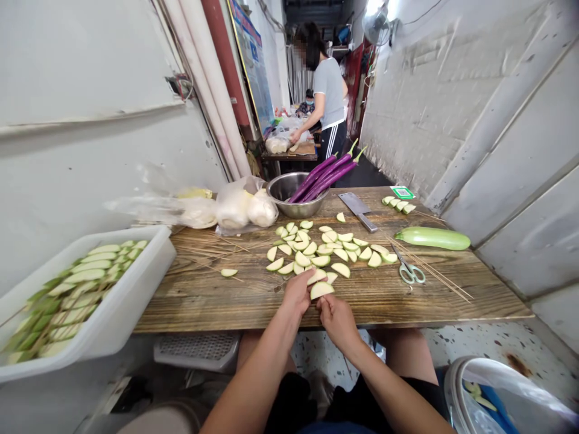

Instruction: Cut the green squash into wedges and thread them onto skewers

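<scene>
Above the table's front edge, my left hand is closed on a pale half-moon zucchini slice. My right hand is pinched beside it, just below another slice. What lies between the right fingertips is hidden. Many cut zucchini slices are scattered over the wooden table beyond my hands. Thin bamboo skewers lie at the right, and more skewers at the left. A whole zucchini rests near scissors with pale green handles.
A white tub of skewered slices stands left. Behind are bagged pale food, a steel bowl with purple eggplants and a cleaver. A bucket is at lower right. A person works farther back.
</scene>
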### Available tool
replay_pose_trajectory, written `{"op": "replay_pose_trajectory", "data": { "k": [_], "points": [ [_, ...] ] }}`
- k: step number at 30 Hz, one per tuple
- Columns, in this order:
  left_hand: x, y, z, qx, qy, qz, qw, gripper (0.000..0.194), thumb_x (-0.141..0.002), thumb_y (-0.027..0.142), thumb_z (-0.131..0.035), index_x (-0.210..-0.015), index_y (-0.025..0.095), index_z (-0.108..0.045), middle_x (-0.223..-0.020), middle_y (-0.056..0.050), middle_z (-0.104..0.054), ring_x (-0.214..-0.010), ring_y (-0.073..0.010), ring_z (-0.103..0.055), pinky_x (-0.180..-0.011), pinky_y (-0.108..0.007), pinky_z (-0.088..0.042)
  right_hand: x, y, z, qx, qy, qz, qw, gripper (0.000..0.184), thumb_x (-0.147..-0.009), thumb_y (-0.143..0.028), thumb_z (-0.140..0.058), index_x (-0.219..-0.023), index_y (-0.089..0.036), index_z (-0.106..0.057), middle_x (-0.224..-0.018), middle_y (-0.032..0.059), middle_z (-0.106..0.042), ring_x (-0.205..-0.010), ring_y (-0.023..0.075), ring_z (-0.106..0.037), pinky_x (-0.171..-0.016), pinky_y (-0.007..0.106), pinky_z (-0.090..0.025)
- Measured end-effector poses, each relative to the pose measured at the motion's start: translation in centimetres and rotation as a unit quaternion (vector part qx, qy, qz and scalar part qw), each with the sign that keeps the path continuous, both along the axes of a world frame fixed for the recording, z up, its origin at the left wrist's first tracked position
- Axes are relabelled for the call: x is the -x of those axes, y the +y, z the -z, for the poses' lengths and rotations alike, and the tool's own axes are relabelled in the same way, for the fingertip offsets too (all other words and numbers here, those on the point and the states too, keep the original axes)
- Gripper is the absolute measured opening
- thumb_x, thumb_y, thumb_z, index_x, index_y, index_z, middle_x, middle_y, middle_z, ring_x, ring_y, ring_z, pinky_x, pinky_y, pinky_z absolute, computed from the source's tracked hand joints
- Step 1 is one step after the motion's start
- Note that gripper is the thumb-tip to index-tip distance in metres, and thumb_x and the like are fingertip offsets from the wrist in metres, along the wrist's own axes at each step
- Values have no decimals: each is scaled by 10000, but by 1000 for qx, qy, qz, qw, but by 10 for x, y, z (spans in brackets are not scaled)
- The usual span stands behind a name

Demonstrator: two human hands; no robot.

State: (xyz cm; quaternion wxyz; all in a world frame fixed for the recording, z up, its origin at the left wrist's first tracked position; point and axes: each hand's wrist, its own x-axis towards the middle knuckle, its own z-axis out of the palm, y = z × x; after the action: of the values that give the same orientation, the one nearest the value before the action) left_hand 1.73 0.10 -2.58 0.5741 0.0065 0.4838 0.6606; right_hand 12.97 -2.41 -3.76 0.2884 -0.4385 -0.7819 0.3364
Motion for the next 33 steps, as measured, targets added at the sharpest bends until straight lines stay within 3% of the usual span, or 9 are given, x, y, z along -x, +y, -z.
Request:
{"op": "replay_pose_trajectory", "data": {
  "k": [11,14,17,19,22,24,27,33],
  "points": [
    [-9,-5,-8,0,33,-14,999,22,-744,81,-565,-751,78,-586,-669,-77,-651,-589,-177,-645,-609,-304,-547,-1,1,0,9,36,2,999,274,-816,-183,-337,-651,-164,-554,-535,9,-541,-496,120,-487,-523,209,-339],
    [-4,-11,-15,-43,77,37,995,196,-760,262,-603,-845,85,-618,-773,-111,-671,-667,-188,-651,-644,-314,-538,-21,5,-1,11,57,8,998,288,-840,-237,-334,-672,-167,-558,-532,0,-530,-489,118,-475,-509,210,-338],
    [0,-9,-24,-73,217,39,973,247,-719,289,-645,-904,126,-638,-867,-102,-678,-767,-182,-642,-738,-306,-509,-59,14,1,19,100,45,994,298,-865,-315,-332,-753,-162,-561,-493,-21,-477,-455,117,-438,-470,213,-328],
    [-3,-1,-28,-98,322,59,940,198,-661,191,-688,-855,161,-666,-901,-82,-678,-858,-182,-620,-827,-286,-464,-85,18,3,33,132,86,987,305,-871,-364,-345,-779,-163,-555,-461,-44,-420,-420,110,-399,-439,214,-309],
    [-13,16,-25,-122,419,173,883,242,-583,74,-704,-777,218,-688,-950,-66,-668,-1027,-220,-546,-952,-304,-361,-113,20,5,55,157,113,979,309,-869,-397,-363,-764,-167,-541,-453,-56,-390,-407,101,-372,-427,213,-298],
    [-19,28,-20,-124,463,230,847,324,-543,14,-698,-775,240,-687,-956,-66,-662,-1101,-244,-489,-1000,-328,-291,-122,18,8,69,170,112,977,310,-866,-408,-369,-748,-170,-530,-455,-58,-383,-407,98,-361,-417,211,-289],
    [-20,45,-15,-122,540,265,790,382,-508,-19,-690,-789,239,-681,-906,-73,-658,-1104,-256,-471,-1001,-325,-258,-128,13,11,87,182,102,974,306,-866,-414,-374,-756,-172,-526,-459,-61,-378,-409,97,-354,-414,209,-285],
    [-13,68,-21,-84,709,359,601,224,-497,126,-730,-680,227,-651,-753,-29,-625,-864,-230,-530,-836,-305,-359,-132,9,13,78,179,100,976,311,-871,-412,-369,-757,-179,-541,-467,-54,-398,-430,108,-388,-458,217,-322]
  ]
}}
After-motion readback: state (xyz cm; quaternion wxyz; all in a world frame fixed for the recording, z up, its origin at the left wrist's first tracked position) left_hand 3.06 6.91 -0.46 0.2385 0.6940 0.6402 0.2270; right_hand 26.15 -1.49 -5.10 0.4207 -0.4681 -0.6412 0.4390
